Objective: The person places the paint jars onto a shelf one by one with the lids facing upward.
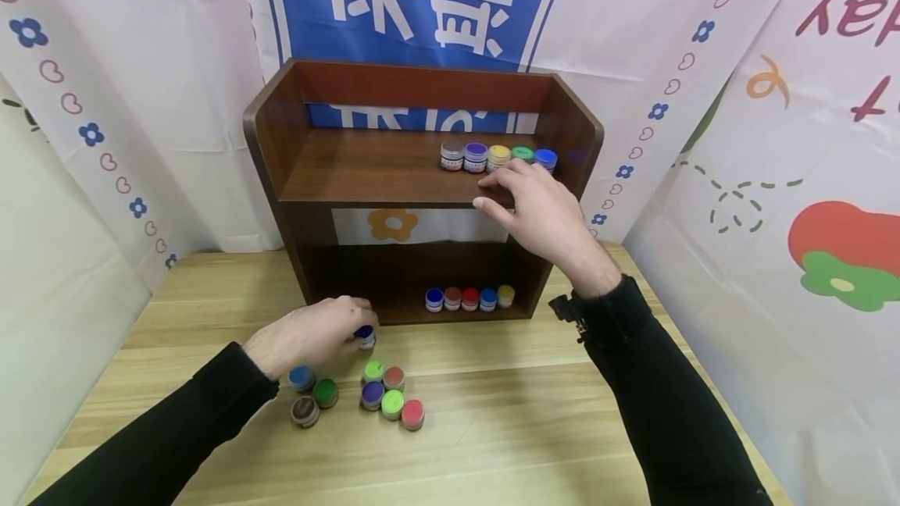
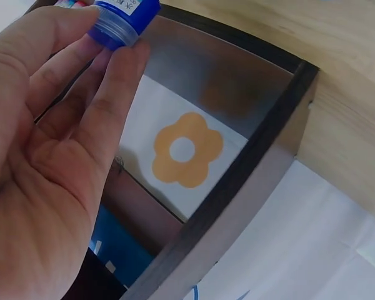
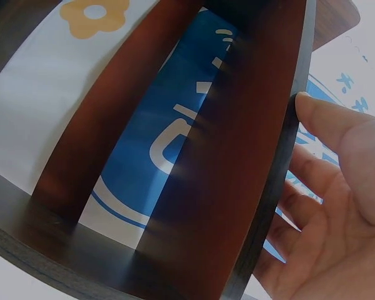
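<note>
My left hand (image 1: 316, 333) pinches a small paint jar with a dark blue lid (image 1: 364, 333) just in front of the lower shelf's left part. In the left wrist view that paint jar (image 2: 122, 22) sits between thumb and fingertips. My right hand (image 1: 544, 209) reaches to the upper shelf (image 1: 373, 170), its thumb at the board's front edge and its fingers over the board, right before a row of paint jars (image 1: 475, 157). In the right wrist view this hand (image 3: 337, 181) has its thumb at the dark edge, with the fingers partly hidden behind it; no jar shows in it.
Several paint jars (image 1: 469, 300) line the lower shelf's right half. On the wooden table (image 1: 506, 412) stand two loose groups, one of jars (image 1: 326, 392) by the left sleeve and one of jars (image 1: 392, 403) nearer the middle. Printed curtains (image 1: 738, 256) surround the table.
</note>
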